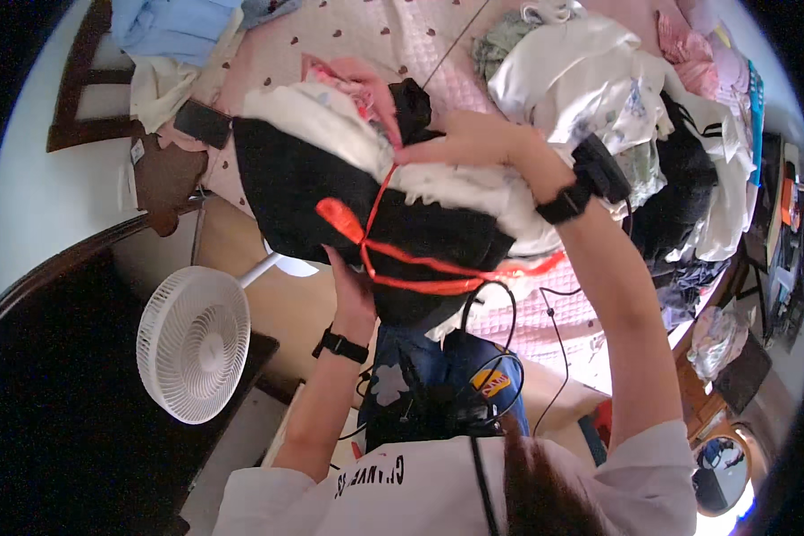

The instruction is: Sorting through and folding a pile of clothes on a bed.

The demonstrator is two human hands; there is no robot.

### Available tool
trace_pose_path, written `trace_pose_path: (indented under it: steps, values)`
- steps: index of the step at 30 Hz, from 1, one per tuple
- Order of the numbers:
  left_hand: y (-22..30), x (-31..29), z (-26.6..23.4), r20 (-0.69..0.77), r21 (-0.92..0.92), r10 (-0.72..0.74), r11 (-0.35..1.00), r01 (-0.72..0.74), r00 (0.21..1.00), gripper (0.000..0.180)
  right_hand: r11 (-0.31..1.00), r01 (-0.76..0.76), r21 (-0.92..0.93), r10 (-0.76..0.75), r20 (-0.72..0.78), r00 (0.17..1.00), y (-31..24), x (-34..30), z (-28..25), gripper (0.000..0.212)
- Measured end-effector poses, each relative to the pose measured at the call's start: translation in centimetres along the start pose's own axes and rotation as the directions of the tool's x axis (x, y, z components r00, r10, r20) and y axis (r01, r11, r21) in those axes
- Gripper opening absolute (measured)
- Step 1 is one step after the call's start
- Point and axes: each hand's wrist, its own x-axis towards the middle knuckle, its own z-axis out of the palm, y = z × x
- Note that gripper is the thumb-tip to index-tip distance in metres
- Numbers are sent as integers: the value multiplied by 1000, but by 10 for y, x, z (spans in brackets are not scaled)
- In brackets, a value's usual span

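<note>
Place: home bedroom | Evidence: pink quilted bed (348,40) far, heaped clothes (616,98) right, white floor fan (194,344) near left
</note>
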Motion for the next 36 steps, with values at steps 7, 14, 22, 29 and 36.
trace_pose_path:
  steps: [7, 14, 22, 29, 36]
  values:
    - [-34, 50, 1, 449, -75, -162, 973, 218, 879, 58, 853, 233, -466, -429, -376, 821, -105, -104, -17, 59]
    - [-59, 113, -39, 392, 557, -402, 820, 134, 828, 54, 814, 254, -522, -429, -246, 869, -66, -92, 84, 37]
    - [56, 2, 32, 268, 948, -335, 262, -184, 903, 19, 861, 507, -29, -440, -541, 716, -30, -101, 48, 26]
    - [59, 42, 154, 908, 414, 355, -689, -594, 222, 30, 911, 105, -398, -399, -791, 464, -16, -53, 17, 62]
    - [84, 113, 113, 881, 469, 419, -710, -525, 220, 19, 900, -331, -283, 71, -654, 753, 68, -94, 104, 81]
